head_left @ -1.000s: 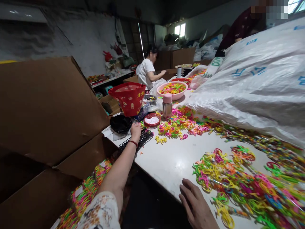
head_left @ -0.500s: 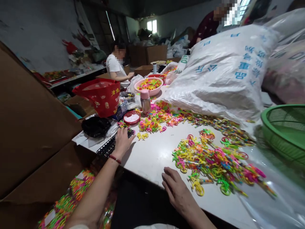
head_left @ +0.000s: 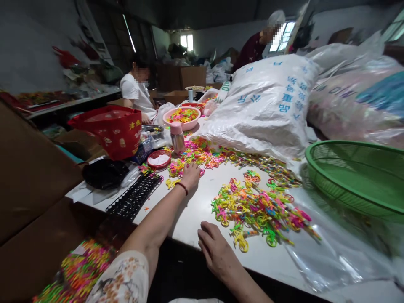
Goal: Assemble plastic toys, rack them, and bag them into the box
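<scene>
My left hand (head_left: pixel 190 174), a red bracelet on its wrist, reaches out over the white table (head_left: pixel 202 210). It rests on the near edge of a far heap of small neon plastic pieces (head_left: pixel 189 158). Its fingers are hidden behind the back of the hand. A black grid tray (head_left: pixel 134 195) lies to its left, apart from it. My right hand (head_left: pixel 214 248) lies flat at the table's near edge with its fingers stretched out and holding nothing. Just right of it lies a nearer pile of neon plastic bicycle shapes (head_left: pixel 259 208).
A green mesh basket (head_left: pixel 356 176) sits at the right in front of big white sacks (head_left: pixel 265 105). A red bag (head_left: pixel 107 130), a black bag (head_left: pixel 105 172), a red dish (head_left: pixel 159 159), a pink bottle (head_left: pixel 177 136) and a pink basin (head_left: pixel 183 117) stand behind. A cardboard box (head_left: pixel 28 176) is on the left. Two people work behind.
My left hand has left the black grid tray and moved right onto the far heap of neon pieces. The view has swung right. My right hand stays flat at the table edge.
</scene>
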### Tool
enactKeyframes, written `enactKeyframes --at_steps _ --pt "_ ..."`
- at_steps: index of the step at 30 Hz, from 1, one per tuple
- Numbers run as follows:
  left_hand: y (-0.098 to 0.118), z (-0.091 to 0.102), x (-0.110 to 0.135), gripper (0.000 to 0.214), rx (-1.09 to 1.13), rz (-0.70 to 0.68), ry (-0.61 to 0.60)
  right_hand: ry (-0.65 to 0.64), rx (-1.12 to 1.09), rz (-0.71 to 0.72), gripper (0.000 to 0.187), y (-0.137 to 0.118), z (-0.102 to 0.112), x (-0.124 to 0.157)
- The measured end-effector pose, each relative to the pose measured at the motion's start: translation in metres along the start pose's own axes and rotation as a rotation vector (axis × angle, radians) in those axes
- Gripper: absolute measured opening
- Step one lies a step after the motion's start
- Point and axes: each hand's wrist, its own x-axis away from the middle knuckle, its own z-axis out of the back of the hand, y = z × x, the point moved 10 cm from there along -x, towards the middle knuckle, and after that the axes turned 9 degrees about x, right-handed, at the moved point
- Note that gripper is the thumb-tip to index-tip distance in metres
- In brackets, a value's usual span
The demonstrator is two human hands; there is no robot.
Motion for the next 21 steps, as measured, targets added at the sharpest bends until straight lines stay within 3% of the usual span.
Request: enactKeyframes --at_steps 4,7,11,13,15,18,21 --pt "0.010 -0.004 0.030 0.011 -0.030 -0.042 -0.040 -0.102 -0.041 -0.016 0.030 -0.001 0.001 0.000" --pt "0.020 0.003 0.057 0.014 -0.090 -0.093 -0.027 -0.200 -0.111 0.012 0.025 -0.005 0.016 -0.007" --pt "0.025 0.036 0.079 0.026 -0.080 -0.064 0.225 -0.217 0.059 0.088 0.022 0.018 0.066 -0.055" --pt "0.017 0.055 0.090 0.020 0.032 0.051 0.413 -0.277 0.270 0.047 0.019 0.058 0.086 -0.094" --pt "0.002 0.063 0.105 0.021 0.243 0.224 0.566 -0.352 0.552 -0.118 0.020 0.122 0.105 -0.130" --pt "-0.022 0.047 0.133 0.031 0.694 0.487 0.660 -0.371 0.697 -0.264 0.016 0.198 0.130 -0.168" --pt "-0.031 0.020 0.157 0.038 1.058 0.641 0.630 -0.358 0.784 -0.387 0.022 0.250 0.141 -0.178"
